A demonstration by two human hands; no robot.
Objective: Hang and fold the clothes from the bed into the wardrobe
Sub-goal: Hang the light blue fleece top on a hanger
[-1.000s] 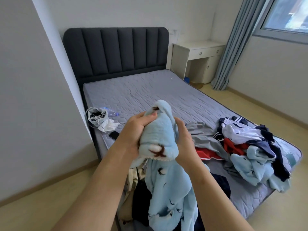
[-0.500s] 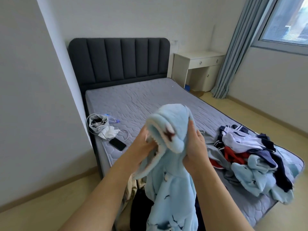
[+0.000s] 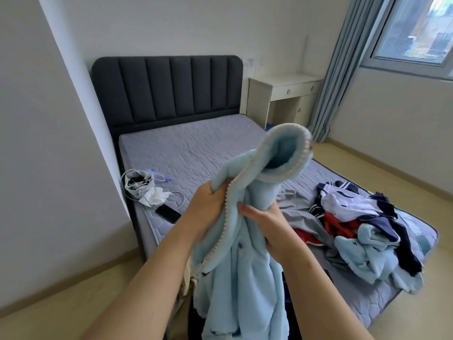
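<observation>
I hold a fluffy light-blue hooded garment [image 3: 245, 278] up over the near end of the bed [image 3: 196, 148]. My left hand [image 3: 208, 212] grips its trimmed front edge just below the hood. My right hand [image 3: 267, 222] grips the fabric a little lower on the other side. The hood stands open above both hands, showing its lining and a beaded cream trim. The body of the garment hangs down between my forearms. A pile of clothes [image 3: 362, 229] in white, navy, red, grey and light blue lies on the mattress to the right. No wardrobe is in view.
A black phone [image 3: 168, 213], a white cable and a crumpled bag [image 3: 139, 185] lie at the mattress's left edge. A dark padded headboard [image 3: 166, 89] stands behind. A cream desk [image 3: 286, 99], blue curtain [image 3: 343, 69] and window are at the back right. Beige and dark garments hang below my arms.
The hood has turned and opened out, now standing up to the right. My left hand moved to the trimmed front edge and my right hand dropped lower on the garment.
</observation>
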